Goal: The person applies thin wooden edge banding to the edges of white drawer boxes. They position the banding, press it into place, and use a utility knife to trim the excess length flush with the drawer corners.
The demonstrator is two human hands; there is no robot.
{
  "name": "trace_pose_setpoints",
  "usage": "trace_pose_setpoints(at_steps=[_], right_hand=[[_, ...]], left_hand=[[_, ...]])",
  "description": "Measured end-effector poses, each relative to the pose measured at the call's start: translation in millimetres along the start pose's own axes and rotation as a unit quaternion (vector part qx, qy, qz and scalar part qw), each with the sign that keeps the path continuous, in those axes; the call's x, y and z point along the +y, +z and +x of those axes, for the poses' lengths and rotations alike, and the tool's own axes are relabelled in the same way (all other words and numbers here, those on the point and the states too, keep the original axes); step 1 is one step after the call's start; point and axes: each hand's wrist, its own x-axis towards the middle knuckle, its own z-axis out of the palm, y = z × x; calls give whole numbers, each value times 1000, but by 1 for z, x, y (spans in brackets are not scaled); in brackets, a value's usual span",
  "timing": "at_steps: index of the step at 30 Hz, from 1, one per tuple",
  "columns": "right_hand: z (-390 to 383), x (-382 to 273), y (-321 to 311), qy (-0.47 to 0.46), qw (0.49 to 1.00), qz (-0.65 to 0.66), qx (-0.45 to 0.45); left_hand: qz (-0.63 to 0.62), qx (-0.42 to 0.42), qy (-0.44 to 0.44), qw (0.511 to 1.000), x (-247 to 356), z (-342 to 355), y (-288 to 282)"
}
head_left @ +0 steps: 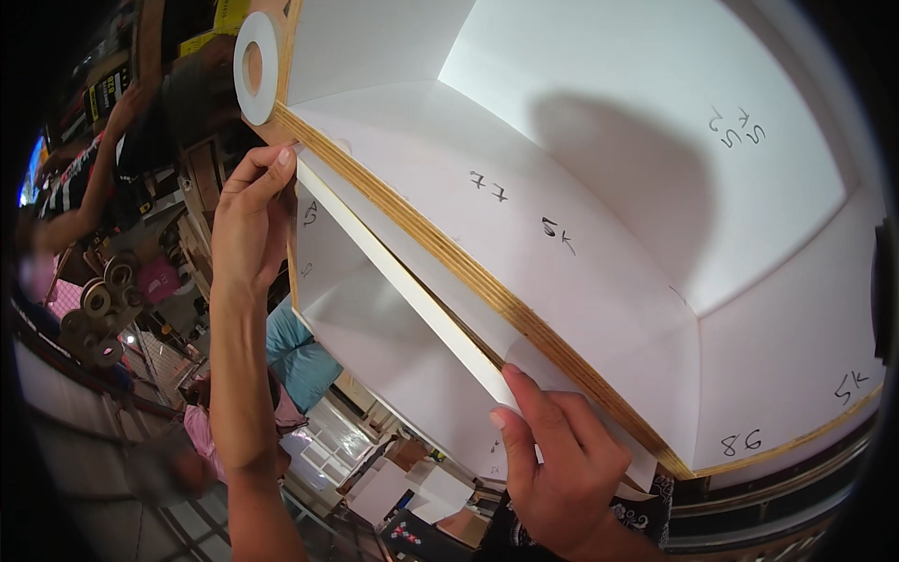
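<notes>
A long white strip (393, 265), which looks like edge banding, stretches slantwise between my hands beside the bare plywood edge (506, 304) of a white box-shaped cabinet (599, 244). At its upper end my left hand (251, 211) pinches it between thumb and fingers, close to the cabinet's corner. Lower down, my right hand (567, 459) grips the strip with thumb and forefinger. A dark narrow gap shows between strip and plywood edge along the middle. A white roll of banding (268, 80) rests by the upper corner.
Handwritten marks cover the white panels. Another white compartment (375, 328) lies below the strip. At the far left another person's arm (84, 220) reaches in, near several round spools (98, 300). A person in teal trousers (300, 351) is lower left, beside cluttered boards and boxes (412, 487).
</notes>
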Motion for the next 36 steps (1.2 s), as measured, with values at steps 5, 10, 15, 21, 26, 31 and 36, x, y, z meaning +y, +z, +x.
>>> trace_pose_setpoints(at_steps=[5, 10, 15, 21, 26, 31, 36], right_hand=[[1, -2, 0, -2, 1000, -11, -1], [-3, 5, 4, -17, 1000, -22, 9], [-5, 7, 8, -36, 998, -38, 30], [-7, 10, 11, -75, 994, -60, 44], [-8, 13, 12, -92, 992, -59, 68], [-14, 8, 11, -86, 993, -59, 55], [-19, 7, 4, -82, 992, -89, 39]], left_hand=[[-15, -19, 17, 1000, -3, 2, -2], [5, -7, 61, 998, -9, 1, 0], [44, 15, 131, 990, -9, -4, 12], [224, 98, 215, 946, -21, -13, 15], [520, 21, 435, 735, -4, -45, 20], [568, -89, 558, 598, 0, -46, 16], [562, -158, 566, 582, 3, -43, 21]])
